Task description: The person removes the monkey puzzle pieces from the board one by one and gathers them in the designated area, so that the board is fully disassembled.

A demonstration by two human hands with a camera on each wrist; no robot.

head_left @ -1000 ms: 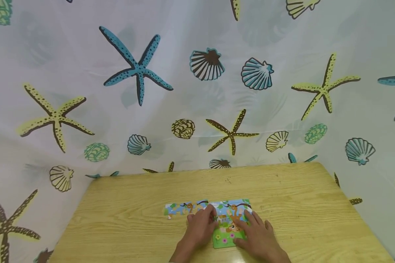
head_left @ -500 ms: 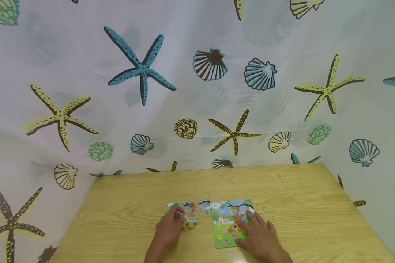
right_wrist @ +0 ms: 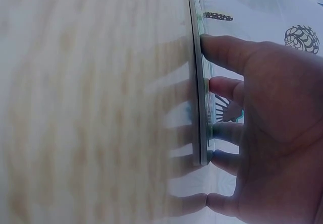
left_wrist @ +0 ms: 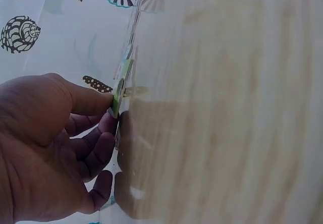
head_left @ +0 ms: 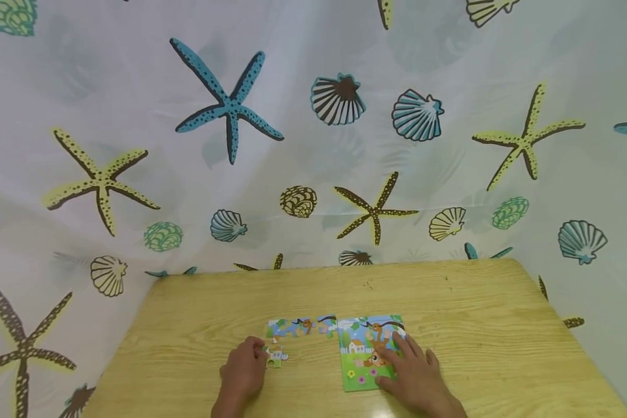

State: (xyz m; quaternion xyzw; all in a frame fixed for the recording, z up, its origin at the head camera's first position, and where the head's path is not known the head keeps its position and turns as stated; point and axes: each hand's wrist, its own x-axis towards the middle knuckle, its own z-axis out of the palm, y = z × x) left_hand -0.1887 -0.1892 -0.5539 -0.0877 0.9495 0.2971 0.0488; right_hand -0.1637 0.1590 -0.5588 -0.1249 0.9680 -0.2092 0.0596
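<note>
My left hand (head_left: 244,366) pinches a jigsaw piece (head_left: 274,356) showing a small house, low over the wooden table. In the left wrist view, thumb and forefinger hold that jigsaw piece (left_wrist: 120,90) edge-on while the other fingers curl loosely. Beyond it lies a row of joined jigsaw pieces (head_left: 288,327) with a branch and sky, and a corner piece (head_left: 326,326) stands just right of them. My right hand (head_left: 415,371) rests spread on a picture board (head_left: 356,366) with a monkey, house and flowers. Its fingertips touch the flat board (right_wrist: 201,108) in the right wrist view.
A pale wooden table (head_left: 475,325) spreads under everything. Behind it and at both sides hangs a white curtain (head_left: 292,157) printed with starfish and shells, meeting the table's far edge.
My left hand has moved from the board's left edge leftwards past the row, then nearer me, with the house piece in its fingers. The right hand stays on the board.
</note>
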